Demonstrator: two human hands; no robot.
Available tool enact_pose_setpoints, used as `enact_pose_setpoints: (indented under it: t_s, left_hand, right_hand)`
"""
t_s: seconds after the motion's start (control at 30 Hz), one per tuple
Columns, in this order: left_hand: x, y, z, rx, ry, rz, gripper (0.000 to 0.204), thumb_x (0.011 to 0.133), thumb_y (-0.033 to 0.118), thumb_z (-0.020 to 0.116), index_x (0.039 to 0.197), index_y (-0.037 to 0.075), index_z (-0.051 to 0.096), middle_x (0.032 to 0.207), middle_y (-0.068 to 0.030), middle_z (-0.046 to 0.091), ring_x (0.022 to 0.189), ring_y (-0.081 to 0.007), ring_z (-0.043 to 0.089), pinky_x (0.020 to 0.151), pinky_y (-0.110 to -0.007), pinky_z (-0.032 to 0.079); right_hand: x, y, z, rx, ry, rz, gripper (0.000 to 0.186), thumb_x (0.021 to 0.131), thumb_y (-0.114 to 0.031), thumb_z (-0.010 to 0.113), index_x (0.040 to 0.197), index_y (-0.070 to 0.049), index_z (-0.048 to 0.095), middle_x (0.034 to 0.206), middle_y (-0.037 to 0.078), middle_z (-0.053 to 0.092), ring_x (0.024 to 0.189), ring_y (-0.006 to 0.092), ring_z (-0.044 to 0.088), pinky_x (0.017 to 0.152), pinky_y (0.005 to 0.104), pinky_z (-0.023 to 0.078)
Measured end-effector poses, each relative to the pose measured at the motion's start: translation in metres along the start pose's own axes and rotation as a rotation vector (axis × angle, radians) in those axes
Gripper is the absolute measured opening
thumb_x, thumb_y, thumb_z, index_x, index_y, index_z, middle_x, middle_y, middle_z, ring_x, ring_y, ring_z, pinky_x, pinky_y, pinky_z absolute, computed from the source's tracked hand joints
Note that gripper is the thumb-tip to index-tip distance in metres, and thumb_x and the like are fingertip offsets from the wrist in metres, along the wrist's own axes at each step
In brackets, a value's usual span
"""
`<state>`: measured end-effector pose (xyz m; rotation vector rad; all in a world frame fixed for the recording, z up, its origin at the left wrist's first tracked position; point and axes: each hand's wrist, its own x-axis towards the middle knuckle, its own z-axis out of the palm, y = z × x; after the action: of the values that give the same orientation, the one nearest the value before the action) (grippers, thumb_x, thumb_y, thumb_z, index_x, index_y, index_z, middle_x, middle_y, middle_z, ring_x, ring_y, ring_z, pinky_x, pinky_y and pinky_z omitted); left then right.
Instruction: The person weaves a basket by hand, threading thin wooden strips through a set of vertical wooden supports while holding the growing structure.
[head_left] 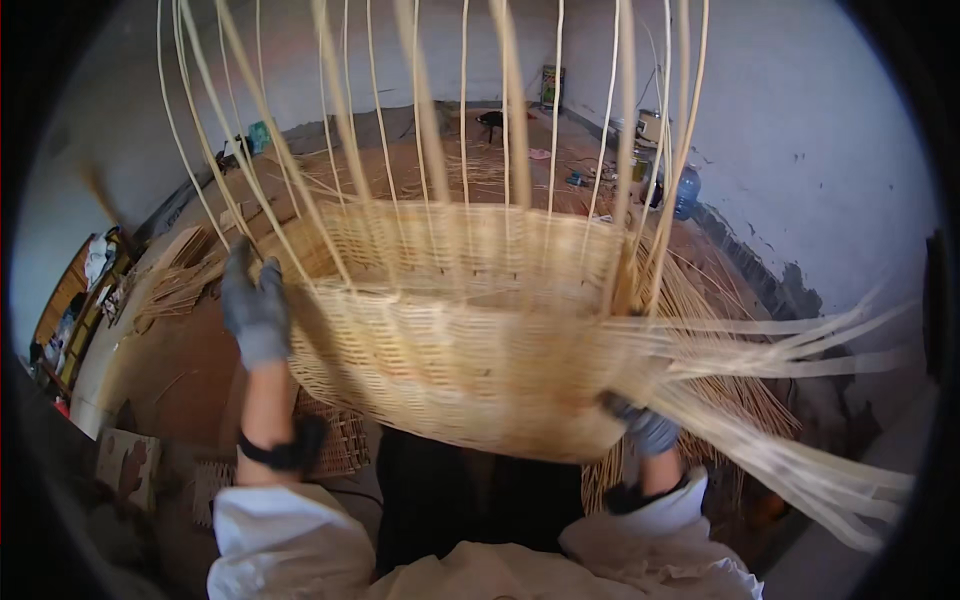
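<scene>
A half-woven wicker basket [450,370] hangs tilted before me, its woven wall pale and oval. Tall upright stakes [464,110] rise from its rim, the thicker ones smeared by motion. My left hand [257,310], in a grey glove, grips the basket's left end, fingers pointing up along its edge. At the lower right corner my right hand [652,432], also gloved, holds the basket's wall; part of its fingers is hidden or blurred. Beside it, a bundle of flat, pale weaving strips [770,455] fans out to the right from the basket.
Behind the basket on the right lies a heap of thin canes [715,365]. Bundled sticks [175,285] lie on the floor at left, near a wooden rack [75,300] with cloths. A blue water jug [687,192] stands by the right wall. Another woven piece [335,440] sits low left.
</scene>
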<state>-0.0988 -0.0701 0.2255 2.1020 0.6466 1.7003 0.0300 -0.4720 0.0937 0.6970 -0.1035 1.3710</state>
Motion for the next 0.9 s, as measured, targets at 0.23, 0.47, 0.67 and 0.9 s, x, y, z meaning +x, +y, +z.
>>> enact_pose_setpoints:
  t_s: [0.23,0.47,0.67,0.9]
  left_hand:
    - [-0.085,0.195,-0.004,-0.396,-0.611,0.923,0.057,0.066,0.031,0.068,0.114,0.007,0.048,0.102,-0.0119,0.055,0.100,-0.0226,0.050,0.082,-0.041,0.040]
    - [-0.075,0.200,-0.010,-0.424,-1.301,0.999,0.046,0.057,0.031,0.071,0.093,0.009,0.052,0.071,-0.0084,0.056,0.065,-0.0284,0.055,0.057,-0.036,0.044]
    - [-0.120,0.186,-0.019,-0.327,-0.952,0.748,0.044,0.061,0.033,0.067,0.094,0.009,0.050,0.069,-0.0092,0.053,0.065,-0.0271,0.055,0.057,-0.040,0.044]
    - [-0.127,0.193,-0.029,-0.184,-0.921,0.962,0.035,0.066,0.025,0.058,0.096,0.008,0.052,0.070,-0.0074,0.052,0.073,-0.0223,0.054,0.068,-0.041,0.041]
  right_hand:
    - [0.018,0.087,0.021,-1.655,0.547,-0.555,0.041,0.085,-0.030,0.048,0.108,0.003,0.047,0.097,0.010,0.053,0.085,0.0158,0.054,0.075,0.0258,0.048]
    - [0.039,-0.093,0.120,-2.570,0.467,-1.245,0.024,0.081,-0.022,0.056,0.091,-0.001,0.057,0.081,0.003,0.058,0.072,0.0120,0.051,0.065,0.0294,0.043]
    - [0.107,-0.099,0.127,-2.462,1.004,-1.197,0.018,0.084,-0.013,0.050,0.081,0.002,0.058,0.064,0.008,0.056,0.053,0.0149,0.046,0.049,0.0291,0.041]
    - [0.069,-0.133,0.115,-2.364,0.626,-1.290,0.024,0.081,-0.022,0.055,0.092,-0.002,0.058,0.082,0.010,0.061,0.075,0.0220,0.058,0.068,0.0322,0.048]
